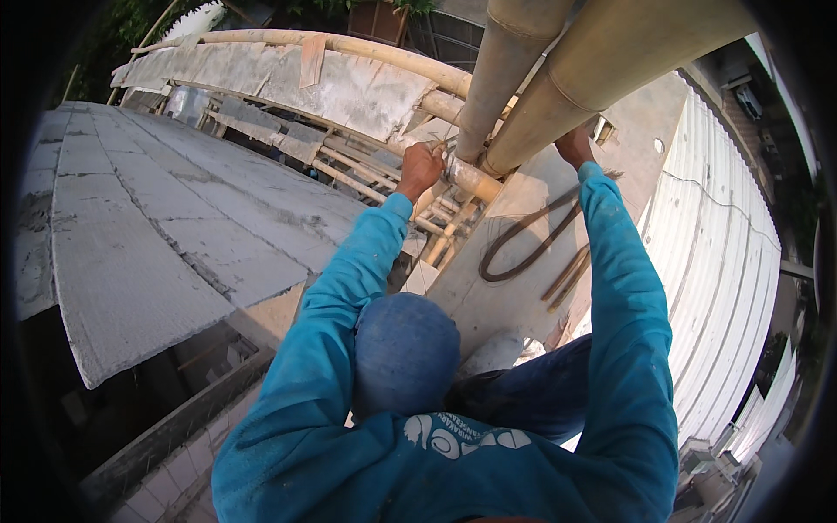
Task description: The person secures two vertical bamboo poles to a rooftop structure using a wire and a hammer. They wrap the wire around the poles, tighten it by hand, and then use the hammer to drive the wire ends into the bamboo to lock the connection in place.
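Two smooth, ringed bamboo uprights [602, 65] meet a horizontal bamboo pole [478, 182], far centre. Left hand [423, 167] clenched just left of joint; anything pinched too small to tell. Right hand [575, 147] partly behind thicker upright; grip cannot be told. Nearer, looped brown fibres [495, 276] on flat pale board [458, 292]. Left: rough grey slabs [113, 235].

Two stout bamboo poles, a slimmer greyish one [499, 83] and a thicker tan one [602, 83], rise side by side toward 12 and 1 o'clock, ringed at the joints. Their lower ends converge at a paler crosswise pole [476, 181], angled from 10 to 4 o'clock; exact contact cannot be told.
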`<state>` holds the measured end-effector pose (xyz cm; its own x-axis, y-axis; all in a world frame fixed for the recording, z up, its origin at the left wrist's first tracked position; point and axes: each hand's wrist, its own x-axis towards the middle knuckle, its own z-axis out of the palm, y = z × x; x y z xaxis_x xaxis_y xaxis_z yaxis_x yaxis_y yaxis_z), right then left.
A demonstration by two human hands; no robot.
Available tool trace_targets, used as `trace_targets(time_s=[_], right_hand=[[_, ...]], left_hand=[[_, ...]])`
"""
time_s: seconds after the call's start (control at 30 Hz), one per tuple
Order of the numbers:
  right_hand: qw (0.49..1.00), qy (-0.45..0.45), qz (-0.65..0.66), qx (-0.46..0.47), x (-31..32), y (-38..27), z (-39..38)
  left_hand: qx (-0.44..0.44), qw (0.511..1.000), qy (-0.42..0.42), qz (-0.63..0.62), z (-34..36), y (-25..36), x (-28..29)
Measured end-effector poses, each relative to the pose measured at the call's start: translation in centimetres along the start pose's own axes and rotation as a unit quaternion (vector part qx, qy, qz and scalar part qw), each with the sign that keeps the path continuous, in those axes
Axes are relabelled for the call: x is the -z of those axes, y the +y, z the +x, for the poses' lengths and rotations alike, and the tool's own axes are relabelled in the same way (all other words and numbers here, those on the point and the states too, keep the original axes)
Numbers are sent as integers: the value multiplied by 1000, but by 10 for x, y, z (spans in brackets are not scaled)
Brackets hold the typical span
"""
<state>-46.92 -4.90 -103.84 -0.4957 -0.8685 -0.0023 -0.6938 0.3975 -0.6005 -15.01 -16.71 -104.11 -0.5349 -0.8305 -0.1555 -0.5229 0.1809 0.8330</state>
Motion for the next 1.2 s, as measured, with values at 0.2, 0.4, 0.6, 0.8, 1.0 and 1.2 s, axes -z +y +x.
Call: trace_targets(time_s=[0.2, 0.4, 0.6, 0.8, 1.0, 1.2], right_hand=[[998, 19, -60, 18, -21, 4, -13], [997, 4, -60, 48, -17, 3, -17], [949, -132, 196, -208, 8, -20, -30], [945, -186, 155, -219, 33, -39, -37], [919, -175, 243, -257, 23, -37, -42], [927, -214, 168, -258, 36, -54, -30]], left_hand=[[46, 994, -45, -84, -8, 20, -33], [153, 895, -76, -412, -13, 53, -53], [134, 910, -99, -379, -6, 57, -82], [182, 858, -56, -476, -10, 57, -96], [156, 893, -127, -403, -18, 62, -99], [152, 916, -86, -362, -22, 65, -112]])
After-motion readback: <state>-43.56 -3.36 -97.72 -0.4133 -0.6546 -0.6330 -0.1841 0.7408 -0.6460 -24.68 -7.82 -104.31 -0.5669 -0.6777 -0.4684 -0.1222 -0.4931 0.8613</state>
